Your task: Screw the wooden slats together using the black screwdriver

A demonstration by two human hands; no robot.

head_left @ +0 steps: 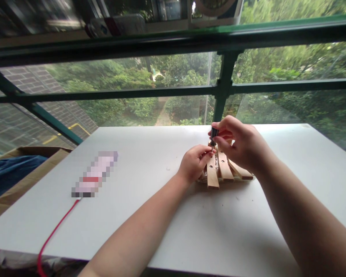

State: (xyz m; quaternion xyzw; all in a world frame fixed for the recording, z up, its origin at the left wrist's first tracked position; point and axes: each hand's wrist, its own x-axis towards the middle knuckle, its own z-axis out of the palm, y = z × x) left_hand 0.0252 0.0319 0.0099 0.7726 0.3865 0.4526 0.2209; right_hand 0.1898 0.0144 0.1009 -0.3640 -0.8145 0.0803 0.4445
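My right hand grips a small screwdriver with a black handle, held upright with its metal shaft pointing down. Beside the shaft's lower end, the thumb and forefinger of my left hand are pinched together; whatever lies between them is too small to make out. Under both hands is a group of pale wooden pieces. The nearest wooden strip has a dark-rimmed hole and sits below the screwdriver tip. To its right is a second holed strip, and another piece is partly covered by my right hand. Clear plastic shows around them.
The white table carries a blurred-out flat object on the left, with a red cable running off the front edge. A cardboard box with blue cloth stands left of the table. Green railing and glass border the far side.
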